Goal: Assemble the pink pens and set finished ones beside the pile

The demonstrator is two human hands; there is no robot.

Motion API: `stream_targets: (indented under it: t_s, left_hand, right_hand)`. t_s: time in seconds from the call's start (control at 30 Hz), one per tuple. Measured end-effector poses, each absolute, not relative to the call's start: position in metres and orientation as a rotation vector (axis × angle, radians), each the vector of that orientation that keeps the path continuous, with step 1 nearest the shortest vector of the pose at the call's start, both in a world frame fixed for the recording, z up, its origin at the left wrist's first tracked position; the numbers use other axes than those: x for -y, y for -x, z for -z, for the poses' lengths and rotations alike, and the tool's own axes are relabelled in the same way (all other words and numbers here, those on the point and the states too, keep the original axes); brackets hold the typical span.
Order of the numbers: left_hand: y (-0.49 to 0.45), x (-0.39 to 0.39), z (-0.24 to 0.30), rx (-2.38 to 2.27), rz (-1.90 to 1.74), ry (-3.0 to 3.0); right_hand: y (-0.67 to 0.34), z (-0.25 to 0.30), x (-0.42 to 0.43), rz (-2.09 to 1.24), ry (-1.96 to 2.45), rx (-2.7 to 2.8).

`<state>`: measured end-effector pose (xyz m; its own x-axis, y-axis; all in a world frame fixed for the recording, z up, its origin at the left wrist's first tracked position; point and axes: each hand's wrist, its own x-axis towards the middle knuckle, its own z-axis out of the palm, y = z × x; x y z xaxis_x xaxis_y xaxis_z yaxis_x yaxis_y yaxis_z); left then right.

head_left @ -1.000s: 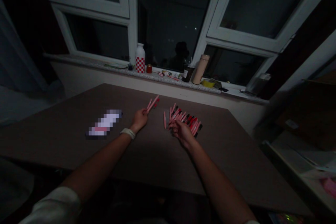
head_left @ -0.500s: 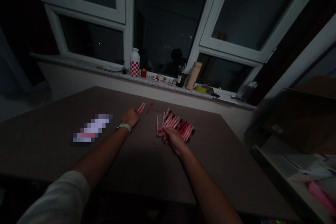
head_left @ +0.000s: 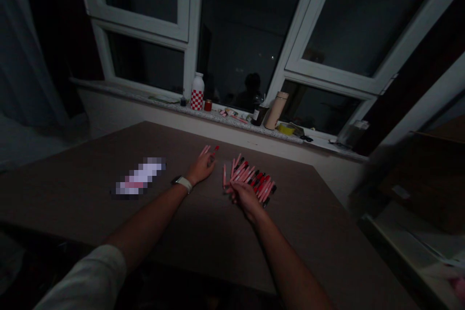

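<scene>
A heap of pink and red pens (head_left: 254, 179) lies on the brown table (head_left: 181, 232). My right hand (head_left: 242, 196) rests at the heap's near left edge with its fingers curled on a pen. My left hand (head_left: 201, 168), with a white watch on the wrist, lies to the left of the heap. Its fingers close loosely over a few pink pens (head_left: 208, 151) that lie on the table, one with a red tip. The room is dark and finger detail is faint.
A blurred flat packet (head_left: 140, 178) lies on the table's left part. On the windowsill (head_left: 145, 97) behind the table stand a red-checked white bottle (head_left: 197, 91), a small red jar (head_left: 208, 105), a beige flask (head_left: 276, 103) and small clutter. A shelf edge (head_left: 407, 247) is at the right.
My left hand has come down from a raised hold and laid its pink pens on the table. My right hand stays at the heap's edge. The camera view shifted slightly.
</scene>
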<state>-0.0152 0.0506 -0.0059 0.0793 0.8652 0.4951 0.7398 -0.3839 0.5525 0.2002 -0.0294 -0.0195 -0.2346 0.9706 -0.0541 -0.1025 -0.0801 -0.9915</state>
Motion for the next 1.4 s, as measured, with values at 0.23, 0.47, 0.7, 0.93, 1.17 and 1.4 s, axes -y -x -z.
stream_targets:
  t_s: [0.23,0.47,0.7,0.93,1.17,1.4]
  left_hand:
    - [-0.007,-0.042,0.017,-1.223,-0.838,-2.388]
    - [-0.01,-0.043,0.017,-1.361,-0.87,-2.257]
    - [-0.012,-0.04,0.016,-1.383,-0.905,-2.222]
    - [-0.007,-0.004,0.003,-1.204,-1.002,-2.2]
    - [-0.002,0.04,-0.005,-1.125,-1.036,-2.247]
    - [-0.002,0.034,-0.005,-1.077,-1.037,-2.249]
  right_hand:
    - [-0.198,0.02,0.033,-1.428,1.053,1.26]
    - [-0.201,0.022,0.032,-1.434,1.062,1.293]
    - [-0.197,0.014,0.037,-1.405,1.075,1.266]
    - [-0.195,0.014,0.039,-1.398,1.087,1.274]
    - [-0.192,0.01,0.045,-1.353,1.094,1.268]
    - [-0.195,0.008,0.042,-1.279,1.099,1.15]
